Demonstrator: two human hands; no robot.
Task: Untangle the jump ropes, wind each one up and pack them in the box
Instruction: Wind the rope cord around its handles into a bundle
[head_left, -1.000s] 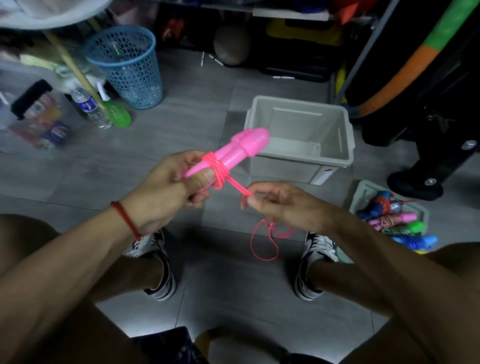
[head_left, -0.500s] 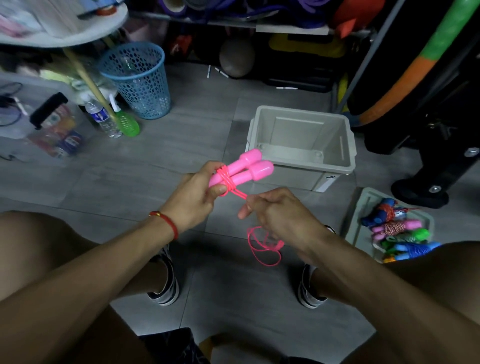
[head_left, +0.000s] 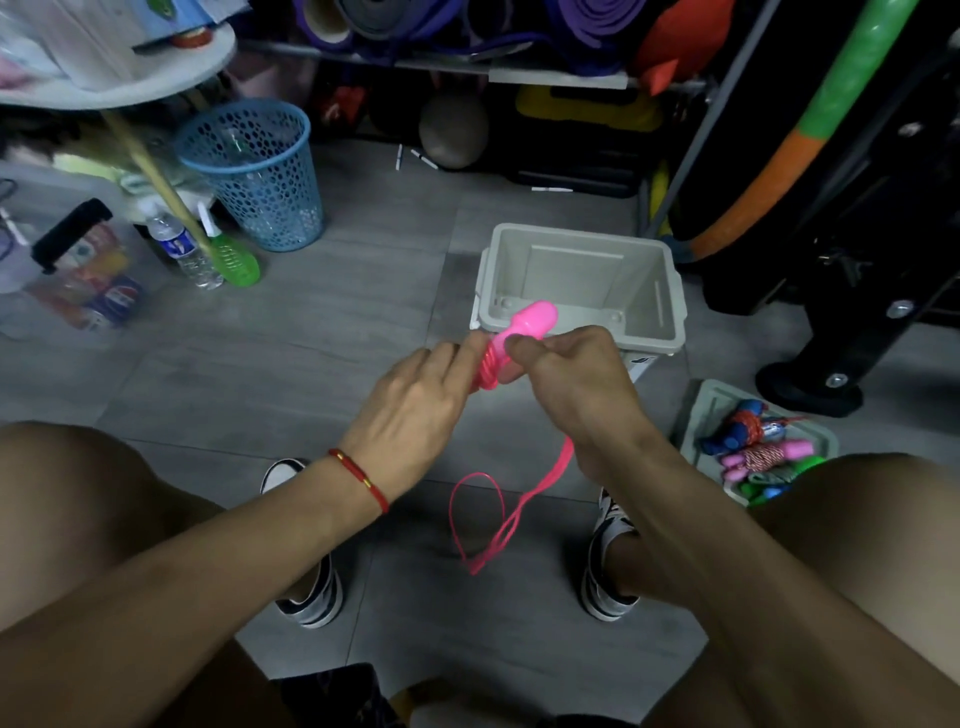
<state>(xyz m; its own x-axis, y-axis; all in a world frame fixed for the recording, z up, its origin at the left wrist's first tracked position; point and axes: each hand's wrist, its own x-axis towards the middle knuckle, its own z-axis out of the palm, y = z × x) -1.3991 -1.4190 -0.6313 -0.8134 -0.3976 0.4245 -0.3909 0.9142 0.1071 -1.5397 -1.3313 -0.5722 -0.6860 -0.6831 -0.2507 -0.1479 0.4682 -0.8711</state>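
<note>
While pink cord is wound round them, the pink handles (head_left: 530, 325) are held together between both hands, just in front of the grey box (head_left: 670, 296), their rounded ends poking out toward 1 o'clock. Coils (head_left: 488, 370) already bind the handles where the two hands meet. Gripping from 7 o'clock, the left hand (head_left: 410, 410) has its fingers curled round the bundle's lower end, seemingly to keep the pair steady and the turns from slipping. At 4 o'clock of the handles, the right hand (head_left: 571, 384) closes thumb and fingers on the cord beside the coils, apparently feeding the next turn. Unwound cord (head_left: 498, 525) hangs from under that hand in a slack loop toward 6 o'clock, between the shoes (head_left: 608, 561), so several turns look to remain. Open and bare inside, the box stands ready at 12 o'clock of the hands. Wound ropes (head_left: 753, 452) in other colours lie in a tray (head_left: 711, 400) at 3 o'clock, not yet packed. A blue basket (head_left: 254, 176) stands well apart at 10 o'clock.
</note>
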